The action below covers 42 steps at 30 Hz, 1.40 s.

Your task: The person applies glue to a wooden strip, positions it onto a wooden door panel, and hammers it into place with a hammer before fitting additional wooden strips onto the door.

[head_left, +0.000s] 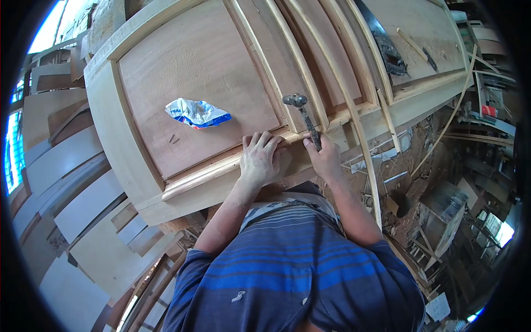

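Observation:
My right hand (325, 157) is closed round the handle of a hammer (308, 123), whose dark metal head points away from me above the panelled wooden frame (102, 105). Just to its left, my left hand (260, 157) bends its fingers over a wooden moulding strip (213, 174) along the frame's near edge and presses on it. I cannot make out whether a nail is between those fingertips. Beyond my left hand, a crumpled silver and blue packet (198, 113) lies on the large flat panel (182, 72), with a few small nails (173, 139) beside it.
A long thin wooden strip (362, 138) slants across the frame and past its near edge. On the right panel lie a handsaw (387, 50) and a dark slim tool (430, 59). Stacked boards (83, 182) fill the left side; offcuts and a wooden box (442, 207) stand at right.

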### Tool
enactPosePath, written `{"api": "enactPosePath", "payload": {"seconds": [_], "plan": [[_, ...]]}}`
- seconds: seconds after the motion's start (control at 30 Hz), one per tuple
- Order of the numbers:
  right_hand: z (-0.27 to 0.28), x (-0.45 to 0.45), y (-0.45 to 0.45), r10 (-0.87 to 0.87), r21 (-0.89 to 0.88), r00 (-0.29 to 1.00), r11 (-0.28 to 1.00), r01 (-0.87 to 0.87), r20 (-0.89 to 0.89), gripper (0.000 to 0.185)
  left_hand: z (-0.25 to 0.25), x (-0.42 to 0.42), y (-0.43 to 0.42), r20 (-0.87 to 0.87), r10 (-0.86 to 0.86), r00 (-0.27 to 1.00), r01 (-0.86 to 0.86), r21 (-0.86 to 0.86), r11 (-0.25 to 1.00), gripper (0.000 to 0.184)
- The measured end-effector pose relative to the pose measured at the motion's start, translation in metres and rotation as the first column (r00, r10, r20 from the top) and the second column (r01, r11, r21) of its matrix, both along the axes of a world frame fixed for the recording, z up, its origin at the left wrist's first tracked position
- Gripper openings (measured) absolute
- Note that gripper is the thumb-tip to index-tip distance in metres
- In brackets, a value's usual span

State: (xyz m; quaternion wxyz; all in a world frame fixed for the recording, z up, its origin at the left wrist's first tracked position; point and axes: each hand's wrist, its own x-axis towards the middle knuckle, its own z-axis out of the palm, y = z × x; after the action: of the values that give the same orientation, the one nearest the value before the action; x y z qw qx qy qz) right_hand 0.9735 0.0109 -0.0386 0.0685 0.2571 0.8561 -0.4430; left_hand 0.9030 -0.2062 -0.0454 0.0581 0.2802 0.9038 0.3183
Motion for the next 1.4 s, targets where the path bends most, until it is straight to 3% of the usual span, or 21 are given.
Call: {"api": "enactPosePath", "payload": {"seconds": [0.37, 0.57, 0.67, 0.77, 0.87, 0.97, 1.4], "plan": [[0.004, 0.0, 0.001, 0.013, -0.025, 1.0, 1.0, -0.012, 0.017, 0.026, 0.005, 0.0, 0.001, 0.106, 0.001, 0.994, 0.004, -0.05, 0.999, 0.028], [0.007, 0.014, 0.006, -0.066, -0.072, 0.986, 0.996, 0.056, -0.151, 0.032, -0.002, 0.002, 0.002, 0.003, -0.008, 1.0, 0.008, -0.035, 0.999, 0.026], [0.022, 0.037, 0.013, -0.12, -0.09, 0.989, 0.99, 0.112, -0.083, 0.034, 0.0, 0.002, -0.001, -0.005, -0.026, 1.0, 0.026, -0.046, 0.999, 0.027], [0.035, 0.057, 0.022, -0.062, -0.007, 0.997, 0.998, 0.063, 0.046, 0.034, 0.003, 0.002, 0.001, 0.007, -0.026, 1.0, 0.027, -0.056, 0.998, 0.028], [0.018, 0.079, 0.02, -0.064, 0.025, 0.979, 0.997, 0.07, -0.191, 0.035, 0.001, 0.002, 0.001, -0.003, -0.019, 1.0, 0.019, -0.031, 0.999, 0.028], [0.037, 0.086, 0.023, -0.018, -0.007, 0.996, 1.0, 0.017, -0.091, 0.037, 0.001, 0.003, 0.002, -0.015, -0.012, 1.0, 0.011, -0.038, 0.999, 0.026], [0.047, 0.09, 0.02, 0.109, 0.103, 0.991, 0.99, -0.101, -0.075, 0.042, 0.006, 0.005, 0.002, 0.001, -0.009, 1.0, 0.009, -0.031, 0.999, 0.022]]}}
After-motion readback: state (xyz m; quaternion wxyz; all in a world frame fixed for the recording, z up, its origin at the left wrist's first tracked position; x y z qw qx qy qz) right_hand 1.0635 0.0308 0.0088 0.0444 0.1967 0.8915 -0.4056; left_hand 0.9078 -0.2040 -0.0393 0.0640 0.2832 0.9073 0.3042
